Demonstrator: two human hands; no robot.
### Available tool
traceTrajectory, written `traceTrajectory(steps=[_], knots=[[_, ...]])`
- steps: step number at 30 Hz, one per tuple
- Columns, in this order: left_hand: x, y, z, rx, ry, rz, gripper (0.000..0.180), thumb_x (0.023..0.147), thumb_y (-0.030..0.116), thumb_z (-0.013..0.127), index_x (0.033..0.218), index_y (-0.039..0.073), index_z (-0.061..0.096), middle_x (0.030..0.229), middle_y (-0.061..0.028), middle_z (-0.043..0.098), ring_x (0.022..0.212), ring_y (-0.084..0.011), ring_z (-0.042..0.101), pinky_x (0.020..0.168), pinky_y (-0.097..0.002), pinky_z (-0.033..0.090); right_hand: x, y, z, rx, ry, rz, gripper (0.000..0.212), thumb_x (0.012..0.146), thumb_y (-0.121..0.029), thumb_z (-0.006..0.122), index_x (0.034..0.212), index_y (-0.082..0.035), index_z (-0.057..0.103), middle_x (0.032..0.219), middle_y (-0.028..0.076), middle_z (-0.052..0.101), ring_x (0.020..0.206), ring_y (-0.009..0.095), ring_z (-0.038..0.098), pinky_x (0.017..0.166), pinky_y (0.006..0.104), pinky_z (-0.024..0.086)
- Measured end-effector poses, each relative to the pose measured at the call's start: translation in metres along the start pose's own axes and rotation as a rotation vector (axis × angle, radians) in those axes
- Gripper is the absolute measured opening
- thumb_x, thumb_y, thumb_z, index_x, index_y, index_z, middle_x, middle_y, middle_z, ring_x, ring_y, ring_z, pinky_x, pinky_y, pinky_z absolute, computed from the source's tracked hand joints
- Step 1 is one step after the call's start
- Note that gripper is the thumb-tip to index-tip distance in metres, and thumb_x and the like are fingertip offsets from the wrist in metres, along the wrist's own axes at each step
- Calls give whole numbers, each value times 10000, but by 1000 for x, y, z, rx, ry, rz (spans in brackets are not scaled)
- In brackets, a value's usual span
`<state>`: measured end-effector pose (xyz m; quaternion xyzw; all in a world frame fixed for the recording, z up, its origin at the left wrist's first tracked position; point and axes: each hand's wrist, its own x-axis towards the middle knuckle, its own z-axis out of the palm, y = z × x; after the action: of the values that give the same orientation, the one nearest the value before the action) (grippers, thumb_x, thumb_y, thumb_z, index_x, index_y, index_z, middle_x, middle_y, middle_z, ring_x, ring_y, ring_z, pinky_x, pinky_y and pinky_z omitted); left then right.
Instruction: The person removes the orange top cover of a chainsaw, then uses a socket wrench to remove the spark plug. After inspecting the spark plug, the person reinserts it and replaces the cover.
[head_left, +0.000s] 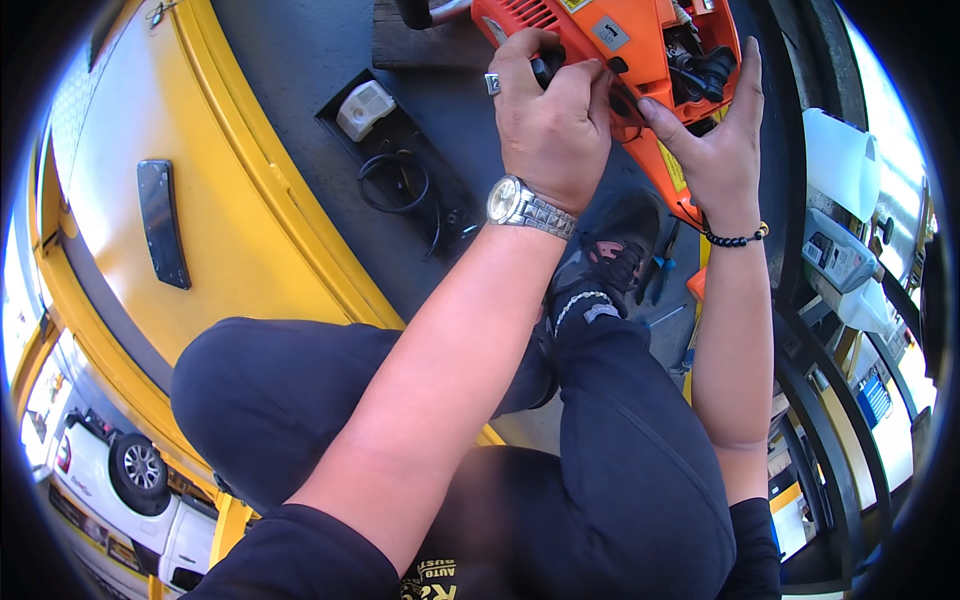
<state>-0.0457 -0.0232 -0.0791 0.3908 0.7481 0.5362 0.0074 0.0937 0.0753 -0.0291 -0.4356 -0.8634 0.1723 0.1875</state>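
Note:
An orange chainsaw [655,70] stands at the top right, its housing opened so that black inner parts [700,72] show. My left hand [555,115], with a watch on its wrist, has its fingers curled against the chainsaw's near side, by a black knob [545,68]. What its fingertips press on is partly hidden. Around the right side of the body my right hand [712,160] is clasped, thumb on the near face and fingers stretched along the far edge. A white filter-like part [366,108] lies in a black tray [425,160] to the left, beside a coiled black cable [395,185].
A dark phone [163,225] rests on the yellow panel [260,270] at left. Pliers [655,275] and a screwdriver [668,316] lie by my shoe [610,250]. A wooden block [420,50] is behind the tray. Plastic jugs [840,250] stand at right, past black rails [840,400].

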Motion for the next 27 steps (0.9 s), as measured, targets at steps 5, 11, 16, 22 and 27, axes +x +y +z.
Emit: traceTrajectory(steps=[5, 11, 16, 22, 27], knots=[[10, 7, -9, -24, -88, -150, 439, 755, 130, 834, 1176, 152, 711, 1237, -175, 583, 1103, -382, 596, 883, -455, 533, 7, 1, -11, -23, -114, 128, 1267, 659, -621, 884, 1565, 31, 283, 1461, 286, 458, 1380, 374, 481, 1141, 405, 406], [68, 31, -34, 272, -382, 202, 784, 762, 100, 751, 1491, 249, 505, 1511, -234, 363, 1383, -484, 385, 1126, -541, 392, 8, 2, -19, -110, -148, 73, 1264, 641, -583, 912, 1555, 34, 295, 1455, 247, 473, 1365, 355, 500, 1140, 407, 415], [124, 30, -35, 504, -759, 460, 841, 805, 224, 794, 1552, 262, 410, 1622, -253, 286, 1421, -467, 411, 1172, -473, 381, -6, 3, -13, 31, -30, 104, 1329, 577, -560, 951, 1508, 110, 280, 1409, 266, 473, 1290, 372, 513, 1071, 417, 469], [139, 40, -31, 423, -988, 326, 811, 765, 250, 832, 1502, 237, 492, 1551, -253, 415, 1406, -454, 442, 1133, -437, 437, -13, 9, -6, 140, 28, 123, 1325, 570, -503, 971, 1507, 120, 271, 1411, 276, 473, 1330, 387, 498, 1096, 428, 448], [124, 27, -24, 436, -729, 503, 794, 698, 237, 890, 1423, 315, 575, 1431, -135, 545, 1281, -409, 533, 1008, -465, 515, -8, 11, -12, 258, -58, 199, 1323, 574, -447, 981, 1533, 83, 241, 1452, 274, 453, 1351, 406, 477, 1130, 440, 426]])
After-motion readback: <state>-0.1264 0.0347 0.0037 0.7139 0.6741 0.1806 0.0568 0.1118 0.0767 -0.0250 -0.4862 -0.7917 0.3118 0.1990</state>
